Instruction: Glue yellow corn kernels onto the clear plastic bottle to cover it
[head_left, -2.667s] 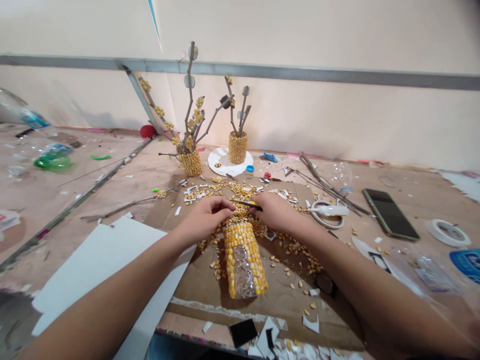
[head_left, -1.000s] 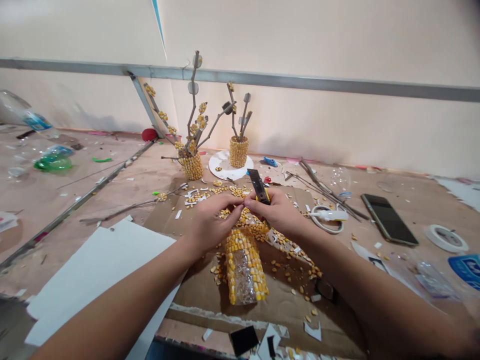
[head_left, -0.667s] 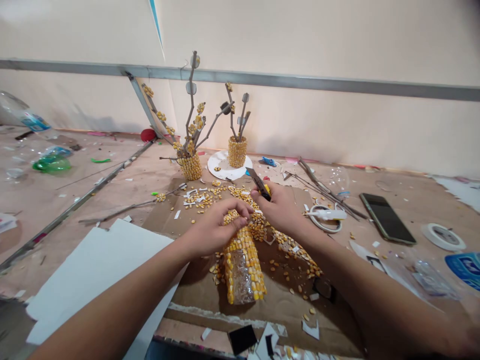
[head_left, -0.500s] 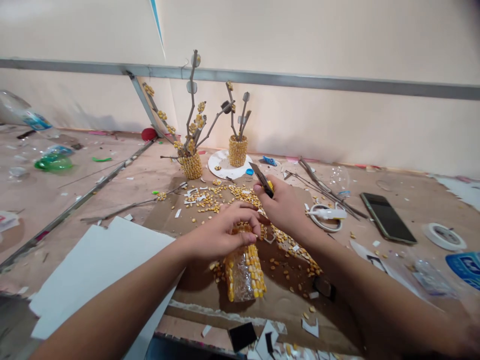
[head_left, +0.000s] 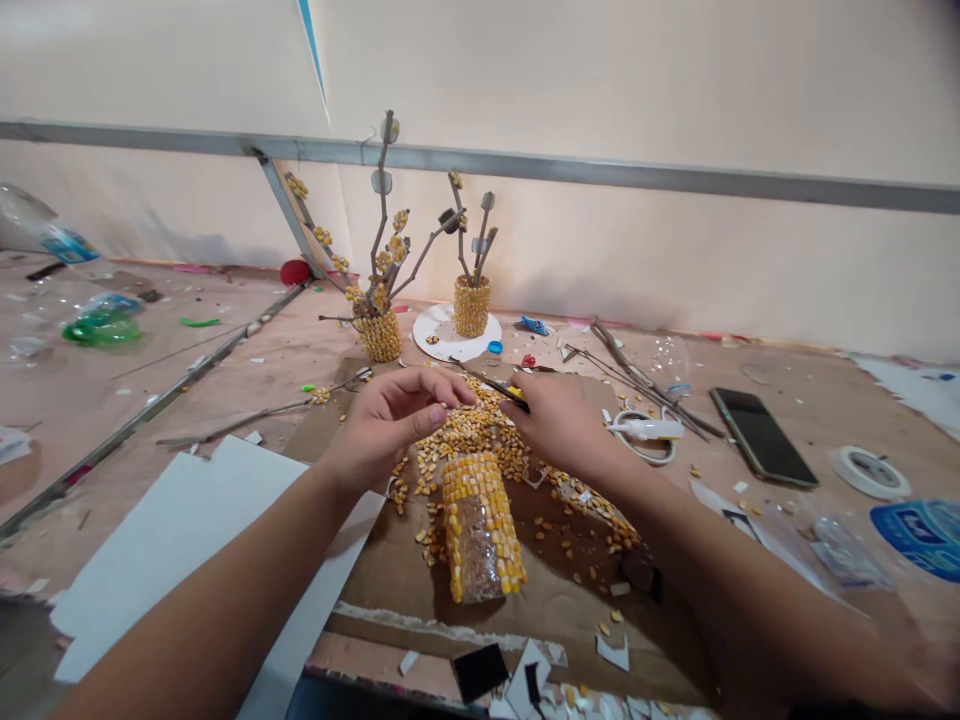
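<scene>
My right hand point(head_left: 551, 412) is closed around a utility knife point(head_left: 516, 398), its blade pointing left toward my other hand. My left hand point(head_left: 401, 415) has its thumb and fingers drawn together above the heap of corn kernels point(head_left: 472, 425); whatever small thing lies between the fingertips is too small to name. Below both hands a clear plastic cylinder point(head_left: 480, 545), partly covered with rows of kernels, lies on a brown cardboard sheet point(head_left: 592, 640). A bare transparent strip runs along its upper side. Neither hand touches it.
Behind stand two kernel-covered pots point(head_left: 377, 335) holding twigs, one on a white disc point(head_left: 427, 325). On the right are a glue bottle point(head_left: 652, 428), a phone point(head_left: 761, 435) and a tape roll point(head_left: 870, 470). White sheets point(head_left: 180, 550) lie left; paper scraps point(head_left: 529, 680) line the front edge.
My left hand has left the kernel-covered cylinder and moved up and left. The knife in my right hand has tilted lower, its blade now pointing left. The cylinder stays lying in place.
</scene>
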